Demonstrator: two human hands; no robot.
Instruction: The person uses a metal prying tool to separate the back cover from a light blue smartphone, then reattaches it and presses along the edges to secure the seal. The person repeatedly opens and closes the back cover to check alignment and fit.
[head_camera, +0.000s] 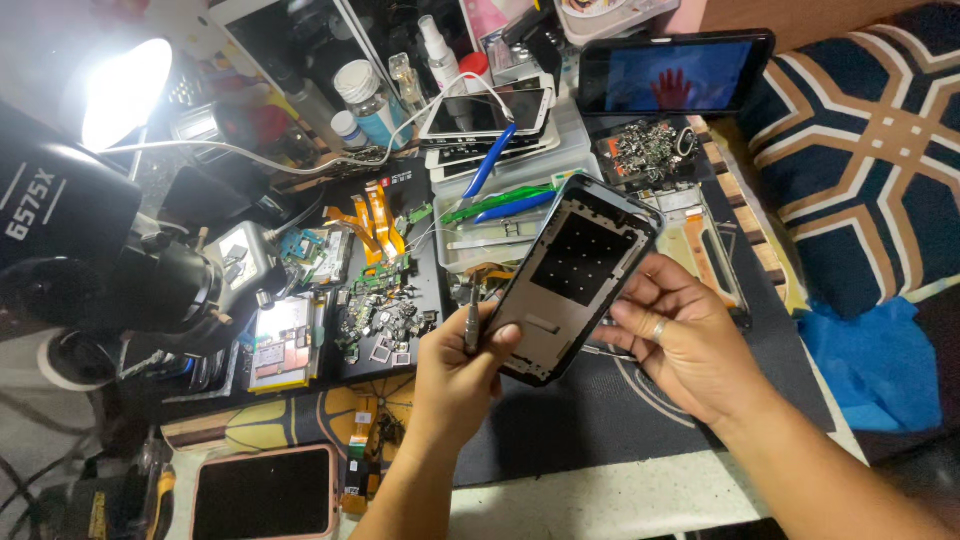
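**Head view: opened phone frame held up between both hands over the repair mat**

Head camera looks down on my two hands at centre frame. The phone frame (578, 280), a dark shell with its back off and a black square patch inside, is lifted off the bench and tilted, top end far and right, bottom end near and left. It hangs above the dark work mat (600, 410), touching nothing but my hands.

My left hand (455, 375) takes the near lower corner: thumb pressed on the inner face, fingers curled behind. The same hand pinches a thin metal tool (472, 318), a small screwdriver as best I can tell, upright against the frame's left edge. Wrist bent back, forearm rising from the near edge.

My right hand (680, 340) cradles the right edge from behind and below, fingers loosely spread, fingertips on the rim, a ring on one finger. Palm faces left. I judge this two-sided hold keeps the open face square to my eyes and under the lamp (125, 90) at far left.

Left of the frame lie loose small parts (385, 320) and orange flex cables (370, 225) on a black tray. A microscope (90, 250) fills the left side. Blue-handled pliers (492, 158) rest on stacked phones (490, 115) further back; a tablet (672, 72) stands far right. A pink-cased phone (265, 492) lies near left.
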